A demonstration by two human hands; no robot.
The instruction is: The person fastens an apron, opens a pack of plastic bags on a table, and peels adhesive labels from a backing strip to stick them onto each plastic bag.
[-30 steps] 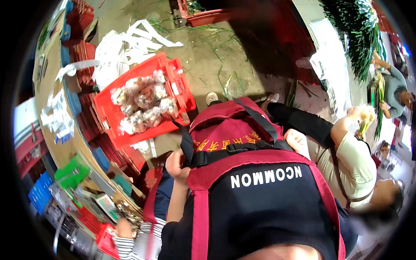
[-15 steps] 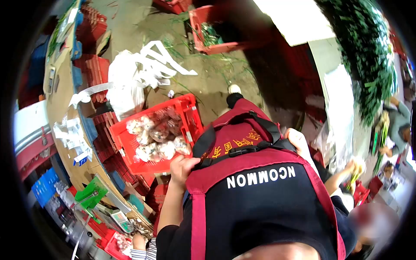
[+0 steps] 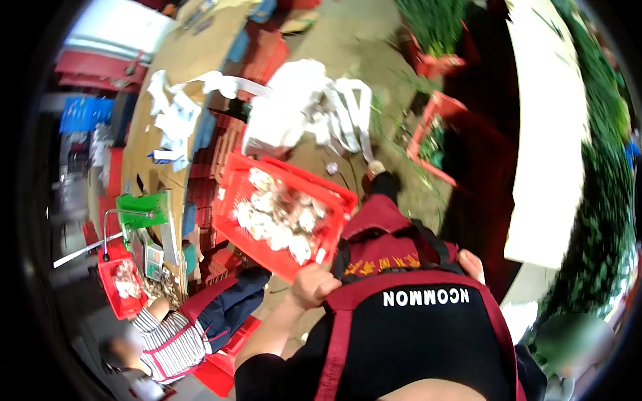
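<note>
My left hand (image 3: 315,285) is closed at the left edge of the dark red apron (image 3: 364,292), its fingers curled against the cloth at my waist. In the view it comes close to the corner of a red crate (image 3: 232,230); I cannot tell whether they touch. That crate holds several clear bags of pale bulbs that look like garlic (image 3: 277,217). On the other side, my right hand (image 3: 471,264) is closed at the apron's right edge, with its fingertips partly hidden. A black-strapped pouch with yellow lettering (image 3: 384,257) hangs at the front, between my hands.
A white sack (image 3: 284,107) with loose straps lies beyond the crate. Red crates with green stalks (image 3: 438,40) stand on the littered floor. A long table with a scale (image 3: 152,259) runs along the left, where a person in a striped shirt (image 3: 174,344) works. Greens line the right.
My view has swung, so the crate and sack appear farther right. The person in stripes has come into fuller view. Both hands stay closed at the apron's sides.
</note>
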